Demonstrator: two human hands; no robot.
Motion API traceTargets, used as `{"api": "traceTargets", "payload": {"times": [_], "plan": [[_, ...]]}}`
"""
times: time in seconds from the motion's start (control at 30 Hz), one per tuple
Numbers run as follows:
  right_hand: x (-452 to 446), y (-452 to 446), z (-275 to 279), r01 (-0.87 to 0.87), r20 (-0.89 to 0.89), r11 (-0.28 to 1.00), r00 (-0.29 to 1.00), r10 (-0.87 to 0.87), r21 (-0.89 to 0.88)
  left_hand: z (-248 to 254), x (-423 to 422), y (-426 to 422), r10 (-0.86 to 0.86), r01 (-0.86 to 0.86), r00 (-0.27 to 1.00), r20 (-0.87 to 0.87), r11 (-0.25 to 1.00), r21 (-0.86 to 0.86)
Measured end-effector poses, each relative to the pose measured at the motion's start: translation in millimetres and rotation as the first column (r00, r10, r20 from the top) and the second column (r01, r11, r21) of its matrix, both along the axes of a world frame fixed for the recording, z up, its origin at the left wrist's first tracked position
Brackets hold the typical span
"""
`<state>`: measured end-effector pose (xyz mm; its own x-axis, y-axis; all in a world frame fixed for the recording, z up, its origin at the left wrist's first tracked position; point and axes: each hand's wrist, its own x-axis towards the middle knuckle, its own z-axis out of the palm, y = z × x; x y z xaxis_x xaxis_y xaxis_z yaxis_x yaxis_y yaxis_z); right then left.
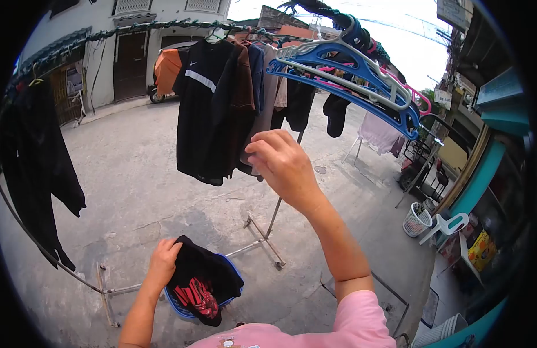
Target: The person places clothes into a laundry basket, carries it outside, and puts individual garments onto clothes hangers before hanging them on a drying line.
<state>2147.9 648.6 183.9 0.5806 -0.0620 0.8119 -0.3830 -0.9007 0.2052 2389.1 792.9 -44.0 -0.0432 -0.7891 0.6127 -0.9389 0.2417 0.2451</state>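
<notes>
My left hand [163, 261] is closed on the edge of a black garment with a red print [193, 268], probably a shirt. The garment is bunched up and hangs over a blue basket [238, 270] on the ground. Raised in front of the hanging clothes, my right hand [280, 165] has loosely bent fingers, slightly apart, with nothing visible in them. Above it, several blue, grey and pink plastic hangers [349, 66] hang together on the rail. A black shirt with a white stripe [202, 87] hangs just left of this hand.
A metal clothes rail [135, 28] wound with cord crosses overhead. Dark clothes [39, 156] hang at the far left. The rack's wheeled metal foot [262, 243] stands on the concrete beyond the basket. A white chair [448, 226] and white bin [417, 220] stand at right.
</notes>
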Motion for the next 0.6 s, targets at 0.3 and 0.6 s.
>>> {"api": "traceTargets", "payload": {"times": [0.3, 0.6], "plan": [[-103.2, -38.2, 168.1, 0.873, 0.252, 0.358, 0.447, -0.858, -0.331, 63.9, 18.2, -23.0, 0.057, -0.087, 0.943, 0.327, 0.993, 0.077], [-109.9, -38.4, 208.5, 0.831, 0.119, 0.541, 0.554, -0.824, -0.127, 77.5, 58.4, -36.7, 0.01, -0.122, 0.963, 0.269, 0.907, 0.403]]}}
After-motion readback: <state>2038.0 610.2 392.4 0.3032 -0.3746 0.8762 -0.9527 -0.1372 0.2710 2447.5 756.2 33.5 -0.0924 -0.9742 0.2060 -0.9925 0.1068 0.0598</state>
